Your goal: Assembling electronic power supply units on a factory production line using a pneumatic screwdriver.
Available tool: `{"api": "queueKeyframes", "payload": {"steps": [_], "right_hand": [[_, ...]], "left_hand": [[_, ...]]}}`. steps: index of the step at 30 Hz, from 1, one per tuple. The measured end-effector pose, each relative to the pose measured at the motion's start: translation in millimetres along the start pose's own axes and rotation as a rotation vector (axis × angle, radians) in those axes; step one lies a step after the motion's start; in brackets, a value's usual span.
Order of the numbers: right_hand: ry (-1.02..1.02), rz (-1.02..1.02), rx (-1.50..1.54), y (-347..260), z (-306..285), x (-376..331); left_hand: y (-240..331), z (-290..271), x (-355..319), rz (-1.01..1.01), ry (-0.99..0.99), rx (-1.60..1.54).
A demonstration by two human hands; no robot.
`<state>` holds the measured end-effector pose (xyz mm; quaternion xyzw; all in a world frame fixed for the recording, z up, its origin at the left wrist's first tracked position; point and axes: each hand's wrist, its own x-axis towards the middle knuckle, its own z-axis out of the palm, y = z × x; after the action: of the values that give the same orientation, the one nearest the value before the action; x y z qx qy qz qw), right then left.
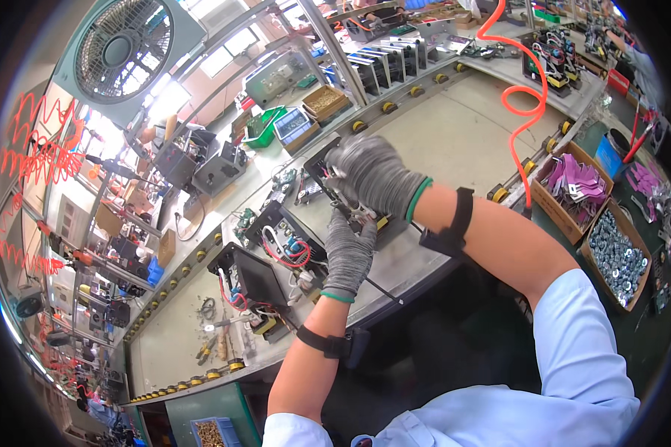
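Observation:
Both my hands wear grey knitted gloves with green cuffs, and they meet over a black-cased electronic unit (322, 162) on the bench. My right hand (376, 173) is above, its fingers curled and slightly blurred; what they hold is hidden. Below it, my left hand (350, 255) reaches up with its fingers closed at small parts of the unit that I cannot make out. Left of my left hand stands another open black unit (287, 231) with red and white wires. A third such unit (257, 276), with a dark side panel, sits farther left.
Rollers (389, 107) edge the conveyor bench. Tools (207, 350) lie at its left. An orange coiled hose (525, 112) hangs on the right, near boxes of purple parts (574, 182) and metal fittings (617, 257). Trays (297, 128) and a large fan (119, 52) are beyond.

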<state>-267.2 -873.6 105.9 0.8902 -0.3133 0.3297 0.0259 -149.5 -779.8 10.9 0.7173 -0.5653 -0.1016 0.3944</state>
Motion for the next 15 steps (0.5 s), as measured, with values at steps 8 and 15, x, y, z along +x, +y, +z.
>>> {"api": "queueKeyframes", "payload": {"steps": [8,15], "right_hand": [[-0.586,-0.209,-0.33,-36,-10,7],[-0.137,0.212,0.426,62,56,-73]], "left_hand": [[-15,-2,0,0.224,0.103,0.305],[-8,8,5,0.227,-0.043,0.475]]}}
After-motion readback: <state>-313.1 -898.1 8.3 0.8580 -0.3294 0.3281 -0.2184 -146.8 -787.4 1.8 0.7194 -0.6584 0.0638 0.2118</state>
